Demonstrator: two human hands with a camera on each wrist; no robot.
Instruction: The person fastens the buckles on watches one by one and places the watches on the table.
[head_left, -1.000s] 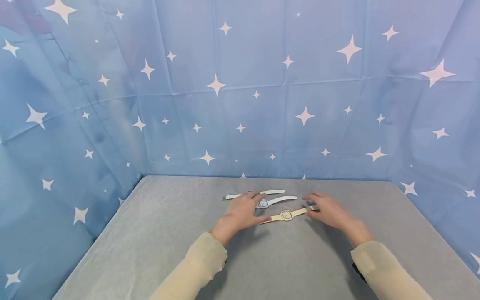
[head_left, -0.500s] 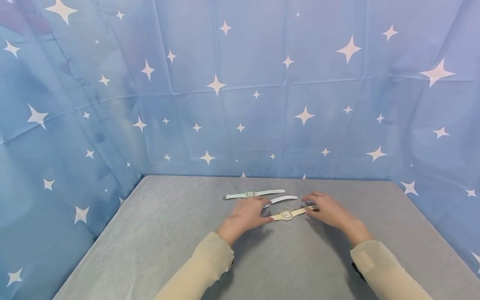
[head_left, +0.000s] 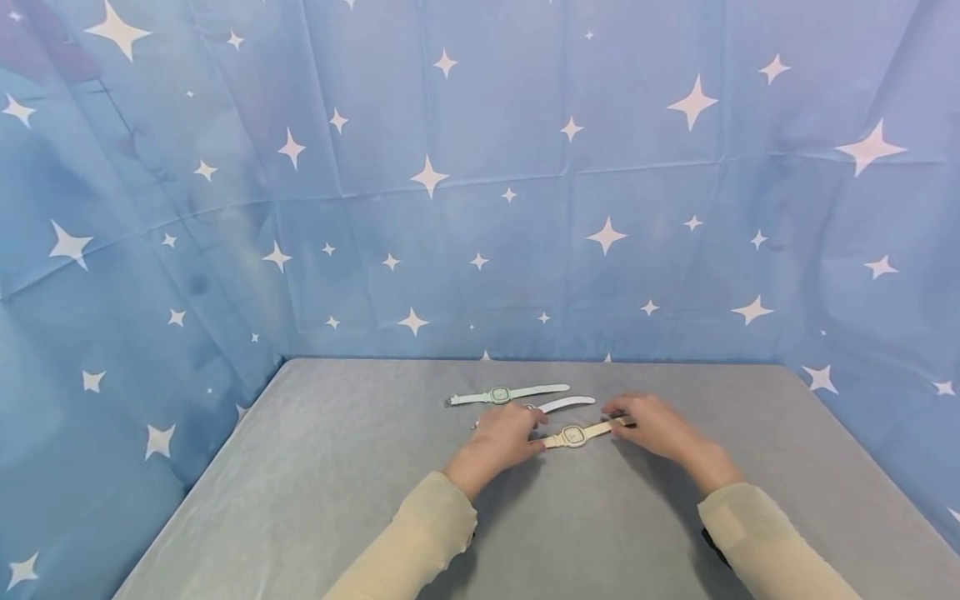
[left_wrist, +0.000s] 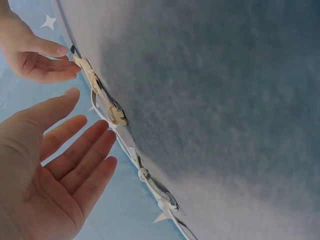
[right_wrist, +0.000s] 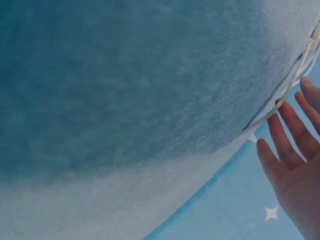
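Observation:
A pale yellow wristwatch (head_left: pixel 573 436) lies stretched out on the grey table between both hands. My left hand (head_left: pixel 498 437) hovers at its buckle end, thumb and fingers apart; in the left wrist view that hand (left_wrist: pixel 65 165) shows relaxed, parted fingers with nothing pinched. At the strap's tip is my right hand (head_left: pixel 656 429), fingers loosely extended; in the right wrist view its fingers (right_wrist: pixel 292 132) reach beside the strap (right_wrist: pixel 270 115). Whether they touch it I cannot tell. A white wristwatch (head_left: pixel 567 403) lies behind, partly hidden by my left hand. Farther back lies a mint-green wristwatch (head_left: pixel 500 395).
The grey cloth-covered table (head_left: pixel 315 483) extends to both sides and in front of the hands. A blue curtain (head_left: pixel 480 208) with white stars hangs behind its far edge and along the sides.
My left hand has shifted right and slightly nearer the yellow watch, uncovering the mint-green watch's dial and covering more of the white watch. The right hand and the watches stay in place.

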